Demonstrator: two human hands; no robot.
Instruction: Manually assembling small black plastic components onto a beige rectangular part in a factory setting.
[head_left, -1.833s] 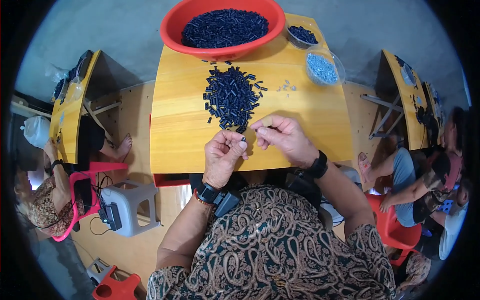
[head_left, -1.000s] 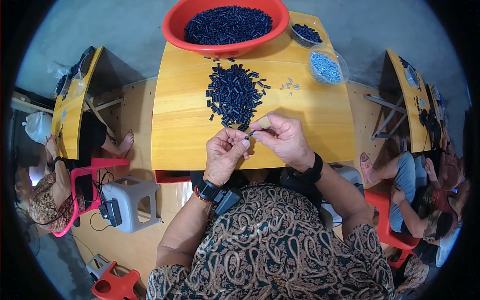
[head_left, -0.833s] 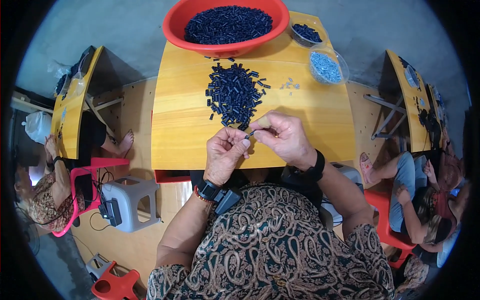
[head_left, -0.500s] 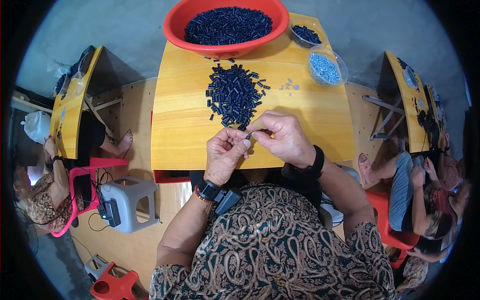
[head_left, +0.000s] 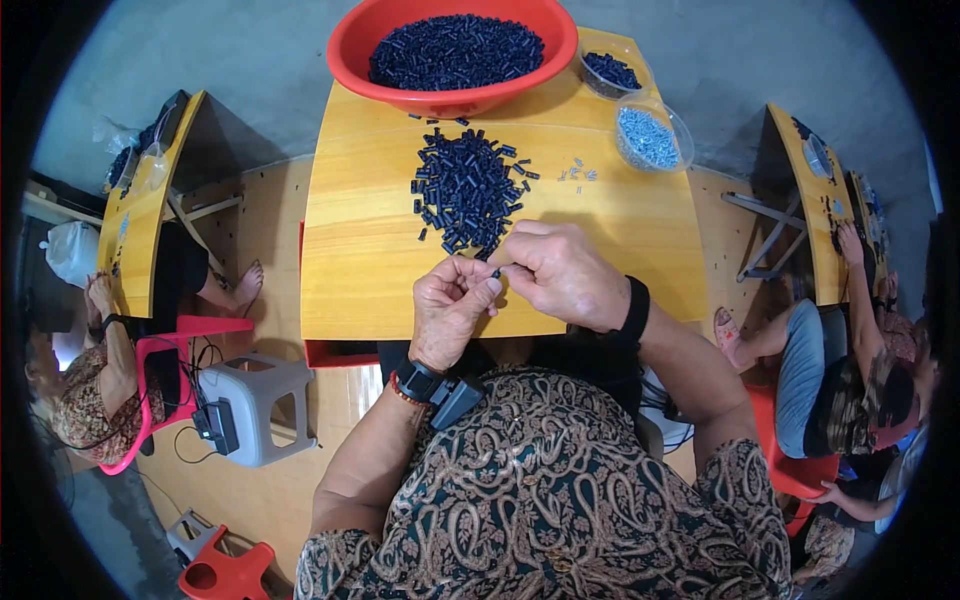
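My left hand (head_left: 450,308) pinches a small black plastic piece (head_left: 497,273) between thumb and fingertips, above the near part of the table. Pressed up against that piece are the closed thumb and fingers of my right hand (head_left: 567,275); whatever they hold is hidden by the fingers. Just beyond both hands spreads a pile of short black tube-like pieces (head_left: 465,190). A few loose silvery screws (head_left: 577,174) lie right of the pile.
A red basin (head_left: 345,65) full of black pieces stands at the table's (head_left: 350,230) far edge. Clear plastic bowls hold black pieces (head_left: 612,70) and bluish-silver screws (head_left: 648,137). Other people sit at tables on both sides. A grey stool (head_left: 255,375) is at lower left.
My right hand has rolled over slightly, its fingers closing nearer to the black piece. My left hand keeps its place. At the right, a person's arm has stretched toward their table.
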